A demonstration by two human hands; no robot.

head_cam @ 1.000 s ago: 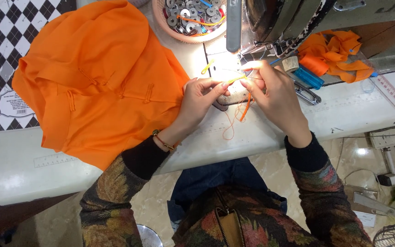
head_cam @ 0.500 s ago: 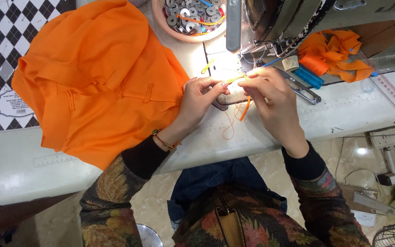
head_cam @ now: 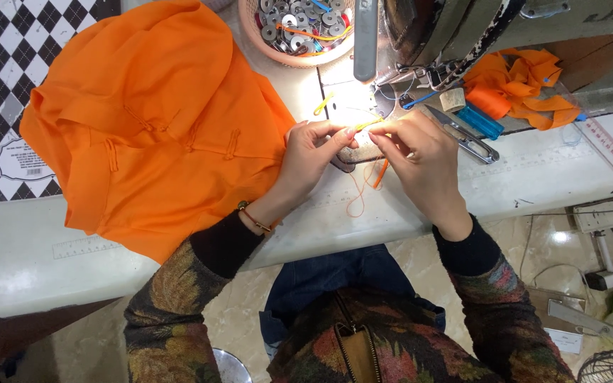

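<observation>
Orange thread (head_cam: 358, 190) trails in a loose loop from between the two hands in the head view, down onto the white surface (head_cam: 72, 262). The left hand (head_cam: 311, 157) has its fingertips pinched shut on a thin yellow-orange cord piece (head_cam: 367, 124), and the right hand (head_cam: 420, 152) pinches the same piece from 3 o'clock, its fingers closed at the tip. Compared with a second ago, the right hand has slid slightly toward 9 o'clock and its fingers have curled tighter, so both hands now meet at the cord; the thread loop hangs much as it did. That looks like fine fingerwork on the cord going on in place, not a move elsewhere. At 9 o'clock lies the orange garment (head_cam: 157, 120), unmoved. At 12 o'clock stand the sewing machine (head_cam: 434, 28) and a bowl of bobbins (head_cam: 296, 28); thread snips (head_cam: 462, 135) and orange scraps (head_cam: 523, 89) lie toward 2 o'clock.
</observation>
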